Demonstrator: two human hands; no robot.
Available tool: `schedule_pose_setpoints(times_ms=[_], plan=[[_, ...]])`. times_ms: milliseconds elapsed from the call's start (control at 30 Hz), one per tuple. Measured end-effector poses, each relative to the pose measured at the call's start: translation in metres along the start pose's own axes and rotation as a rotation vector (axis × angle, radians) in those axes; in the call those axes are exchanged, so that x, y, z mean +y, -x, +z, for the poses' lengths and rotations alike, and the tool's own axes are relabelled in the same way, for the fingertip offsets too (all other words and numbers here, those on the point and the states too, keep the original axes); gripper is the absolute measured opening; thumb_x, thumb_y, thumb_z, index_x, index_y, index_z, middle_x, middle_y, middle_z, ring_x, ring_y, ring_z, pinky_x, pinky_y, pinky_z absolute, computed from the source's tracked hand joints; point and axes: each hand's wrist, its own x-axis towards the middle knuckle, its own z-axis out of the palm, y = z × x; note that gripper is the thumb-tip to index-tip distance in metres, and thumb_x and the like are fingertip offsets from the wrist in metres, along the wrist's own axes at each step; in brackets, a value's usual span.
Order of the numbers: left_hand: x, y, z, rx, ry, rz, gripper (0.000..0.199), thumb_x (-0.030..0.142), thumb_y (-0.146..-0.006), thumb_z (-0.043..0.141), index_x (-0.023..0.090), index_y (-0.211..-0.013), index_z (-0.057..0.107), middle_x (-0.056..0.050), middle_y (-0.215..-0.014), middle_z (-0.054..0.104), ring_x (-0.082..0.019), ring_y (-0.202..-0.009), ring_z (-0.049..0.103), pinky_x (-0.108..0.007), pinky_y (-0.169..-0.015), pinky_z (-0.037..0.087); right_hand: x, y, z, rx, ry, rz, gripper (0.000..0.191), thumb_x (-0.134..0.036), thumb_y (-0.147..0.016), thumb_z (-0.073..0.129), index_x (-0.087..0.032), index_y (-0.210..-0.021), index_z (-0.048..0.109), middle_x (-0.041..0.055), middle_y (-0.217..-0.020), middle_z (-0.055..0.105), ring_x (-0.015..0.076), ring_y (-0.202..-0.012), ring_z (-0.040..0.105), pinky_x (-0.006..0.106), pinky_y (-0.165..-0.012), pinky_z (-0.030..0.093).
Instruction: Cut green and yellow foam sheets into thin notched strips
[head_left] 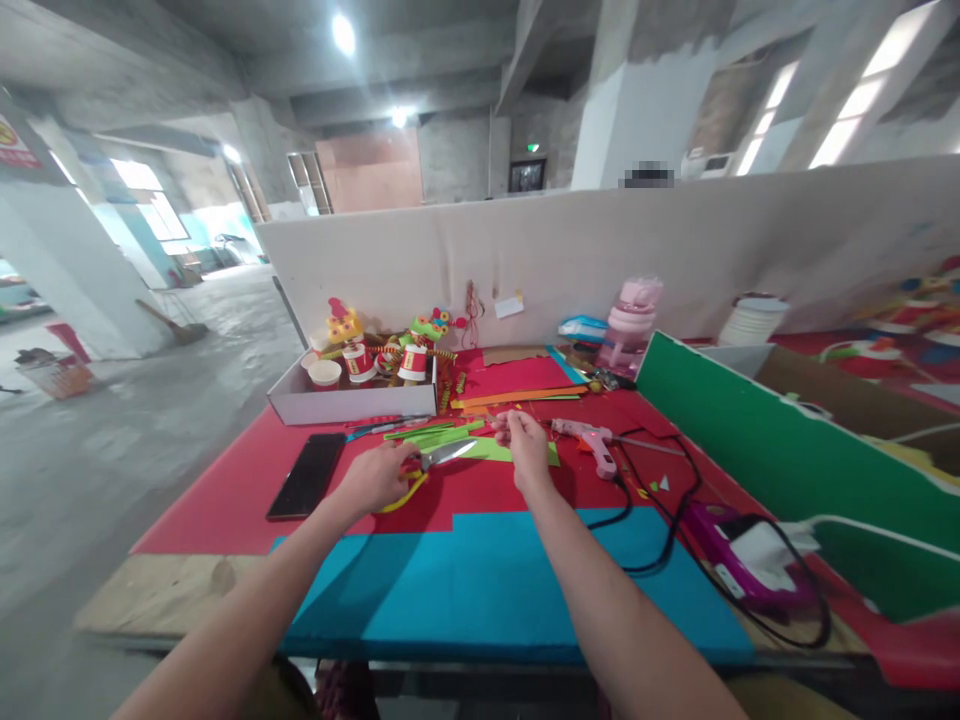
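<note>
A pair of scissors [448, 454] with yellow handles lies low over the red table top, blades pointing right. My left hand [377, 476] is closed on its handle end. My right hand [523, 442] is raised a little to the right of the blade tips, its fingers curled together; whatever they pinch is too small to make out. Light green paper strips [427, 435] lie beyond the scissors, and a green paper sheet [495, 451] extends under my right hand. A pink glue gun [589, 438] rests just right of that hand.
A black phone [307, 477] lies at left. Behind stands a white box [360, 403] with paper-cup figures. Blue paper [480, 580] covers the front edge. At right are a purple power strip [742, 565], loose cables and a green panel [780, 450]. A pink bottle [630, 325] stands at the back.
</note>
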Motion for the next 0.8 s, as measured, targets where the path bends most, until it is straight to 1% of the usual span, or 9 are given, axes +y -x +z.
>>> schedule_pose_setpoints(times_ms=[100, 200, 300, 400, 500, 567, 667, 733, 800], plan=[[-0.009, -0.024, -0.003, 0.083, -0.047, -0.022, 0.049, 0.028, -0.077, 0.053, 0.029, -0.125, 0.052, -0.009, -0.113, 0.063, -0.026, -0.097, 0.063, -0.033, -0.074, 0.049, 0.002, -0.003, -0.003, 0.016, 0.007, -0.002, 0.036, -0.053, -0.074, 0.060, -0.017, -0.073, 0.061, 0.0035, -0.063, 0.064, 0.0093, -0.048, 0.051, 0.021, -0.046, 0.042], [-0.019, -0.049, -0.002, 0.095, -0.078, -0.052, 0.045, 0.030, -0.078, 0.050, 0.027, -0.123, 0.055, -0.010, -0.109, 0.065, -0.027, -0.095, 0.064, -0.035, -0.075, 0.049, 0.006, -0.003, -0.005, -0.007, 0.010, 0.030, 0.036, -0.053, -0.073, 0.062, -0.017, -0.072, 0.061, 0.0036, -0.063, 0.064, 0.0092, -0.048, 0.051, 0.021, -0.046, 0.042], [-0.030, -0.064, 0.001, 0.069, -0.081, -0.039, 0.044, 0.028, -0.077, 0.051, 0.028, -0.120, 0.058, -0.009, -0.113, 0.065, -0.026, -0.099, 0.063, -0.034, -0.078, 0.049, 0.008, -0.002, -0.004, -0.032, 0.008, 0.049, 0.035, -0.051, -0.072, 0.064, -0.016, -0.070, 0.061, 0.0032, -0.062, 0.063, 0.0089, -0.048, 0.050, 0.020, -0.045, 0.041], [-0.038, -0.069, 0.001, 0.049, -0.085, -0.006, 0.044, 0.027, -0.075, 0.051, 0.029, -0.118, 0.060, -0.007, -0.113, 0.067, -0.026, -0.100, 0.062, -0.033, -0.080, 0.048, 0.008, -0.002, -0.002, -0.038, -0.005, 0.054, 0.034, -0.050, -0.071, 0.064, -0.017, -0.069, 0.061, 0.0028, -0.061, 0.063, 0.0085, -0.047, 0.049, 0.020, -0.043, 0.039], [-0.041, -0.070, -0.004, 0.030, -0.098, 0.034, 0.041, 0.027, -0.074, 0.052, 0.031, -0.113, 0.064, -0.004, -0.113, 0.068, -0.024, -0.101, 0.062, -0.031, -0.078, 0.048, 0.007, -0.002, -0.001, -0.044, -0.003, 0.053, 0.034, -0.050, -0.071, 0.063, -0.017, -0.069, 0.061, 0.0031, -0.062, 0.064, 0.0086, -0.047, 0.049, 0.020, -0.044, 0.039], [-0.040, -0.071, -0.007, 0.020, -0.100, 0.038, 0.037, 0.029, -0.074, 0.052, 0.032, -0.109, 0.066, -0.003, -0.110, 0.069, -0.023, -0.099, 0.063, -0.029, -0.077, 0.047, 0.006, -0.002, -0.001, -0.045, 0.011, 0.053, 0.034, -0.051, -0.072, 0.062, -0.017, -0.069, 0.061, 0.0034, -0.062, 0.065, 0.0088, -0.047, 0.049, 0.020, -0.044, 0.039], [-0.034, -0.072, -0.008, 0.000, -0.076, 0.004, 0.033, 0.034, -0.077, 0.052, 0.032, -0.105, 0.068, -0.004, -0.102, 0.071, -0.023, -0.093, 0.064, -0.029, -0.076, 0.047, 0.007, -0.001, -0.002, -0.057, 0.025, 0.056, 0.034, -0.050, -0.073, 0.062, -0.016, -0.070, 0.061, 0.0039, -0.064, 0.065, 0.0090, -0.048, 0.050, 0.020, -0.044, 0.040], [-0.030, -0.072, -0.006, -0.018, -0.053, -0.012, 0.034, 0.036, -0.078, 0.052, 0.034, -0.107, 0.069, -0.004, -0.098, 0.072, -0.023, -0.089, 0.065, -0.029, -0.075, 0.047, 0.008, 0.000, -0.002, -0.064, 0.022, 0.060, 0.034, -0.050, -0.072, 0.063, -0.016, -0.070, 0.062, 0.0039, -0.064, 0.065, 0.0090, -0.049, 0.051, 0.020, -0.045, 0.040], [-0.027, -0.071, -0.003, -0.024, -0.034, -0.011, 0.035, 0.037, -0.078, 0.053, 0.035, -0.109, 0.068, -0.005, -0.099, 0.072, -0.023, -0.089, 0.065, -0.029, -0.074, 0.047, 0.008, 0.000, -0.002, -0.063, 0.015, 0.062, 0.034, -0.051, -0.072, 0.063, -0.017, -0.070, 0.061, 0.0037, -0.064, 0.065, 0.0089, -0.048, 0.051, 0.020, -0.044, 0.039]])
